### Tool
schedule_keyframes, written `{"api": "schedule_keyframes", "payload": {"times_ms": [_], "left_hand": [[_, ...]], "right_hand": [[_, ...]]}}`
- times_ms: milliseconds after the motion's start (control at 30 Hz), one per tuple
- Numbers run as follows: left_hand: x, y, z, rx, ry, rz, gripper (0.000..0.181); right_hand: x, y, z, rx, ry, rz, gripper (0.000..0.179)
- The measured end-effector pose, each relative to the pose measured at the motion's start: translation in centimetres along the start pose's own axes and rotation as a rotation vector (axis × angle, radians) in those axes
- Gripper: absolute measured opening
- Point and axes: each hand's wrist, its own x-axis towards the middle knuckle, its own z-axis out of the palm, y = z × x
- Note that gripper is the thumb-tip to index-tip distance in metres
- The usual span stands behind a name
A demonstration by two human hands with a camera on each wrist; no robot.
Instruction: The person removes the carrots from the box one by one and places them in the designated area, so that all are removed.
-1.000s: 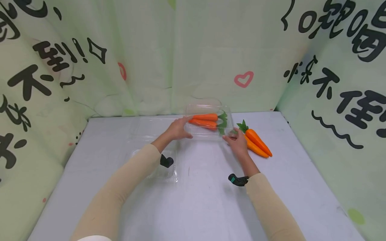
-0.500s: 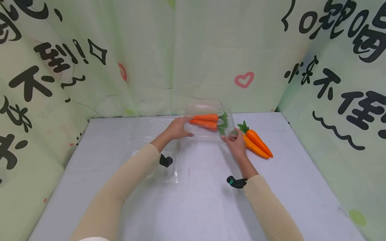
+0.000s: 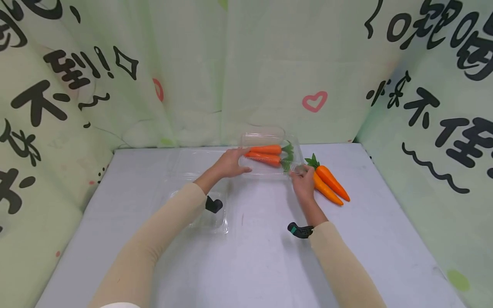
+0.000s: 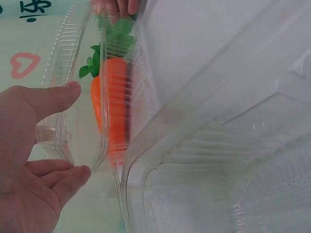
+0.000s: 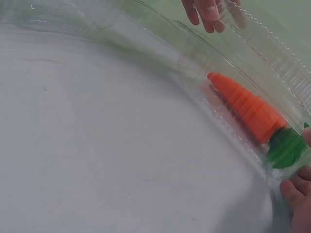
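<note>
A clear plastic clamshell box (image 3: 265, 172) with two orange carrots (image 3: 266, 149) in it stands at the back of the table. My left hand (image 3: 230, 163) holds its left end, thumb above and fingers below in the left wrist view. At the box's right front corner, my right hand (image 3: 303, 182) pinches the plastic. Green leafy tops of the boxed carrots point right. Two more carrots (image 3: 332, 182) lie on the table just right of my right hand, the front one partly hidden behind it.
Another clear plastic box (image 3: 219, 224) lies under my left forearm, partly covered by it. A printed curtain (image 3: 262, 64) encloses the white table (image 3: 254, 256) at the back and sides. Black wrist mounts (image 3: 300, 231) stick out from the sleeves.
The box with its carrots has shifted slightly to the right, both hands still on it. The loose carrots have spread slightly apart at their tips.
</note>
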Motion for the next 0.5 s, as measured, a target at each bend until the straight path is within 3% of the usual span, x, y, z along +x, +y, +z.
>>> {"api": "schedule_keyframes", "payload": {"times_ms": [133,367,500], "left_hand": [[0.0,-0.3,0.0,-0.016,-0.007,0.005,0.074],[0.1,-0.8,-0.2,-0.032,-0.019,0.011,0.074],[0.1,-0.6,-0.3,-0.037,-0.013,0.017,0.074]], "right_hand": [[0.0,0.7,0.0,0.044,0.041,0.003,0.029],[-0.3,0.8,-0.4,0.221,-0.002,0.041,0.037],[-0.5,0.3,-1.0,0.204,-0.038,0.057,0.042]]}}
